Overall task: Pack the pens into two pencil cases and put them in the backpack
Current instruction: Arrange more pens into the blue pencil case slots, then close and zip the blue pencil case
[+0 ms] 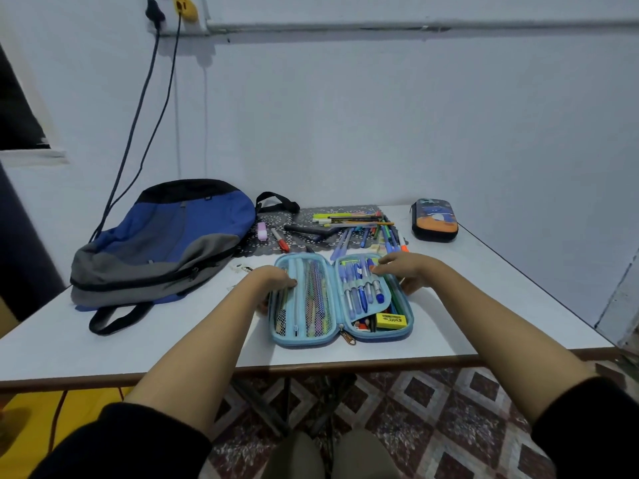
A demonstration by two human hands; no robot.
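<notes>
A light blue pencil case [340, 337] lies wide open near the table's front edge, with pens in its mesh pocket and under its elastic loops, plus a yellow eraser [390, 320]. My left hand [273, 280] holds the case's left half at its outer edge. My right hand [404, 271] holds the right half, fingers over its top rim. Behind the case lies a pile of loose pens [363, 226]. A second, dark pencil case [435, 220] stands zipped at the back right. The blue and grey backpack [162, 243] lies flat on the left.
A red-capped marker [280, 239] and a pink eraser [262, 231] lie on a patterned mat [276, 221] beside the backpack. The white table [484, 288] stands against the wall; two cables [138, 133] hang behind the backpack.
</notes>
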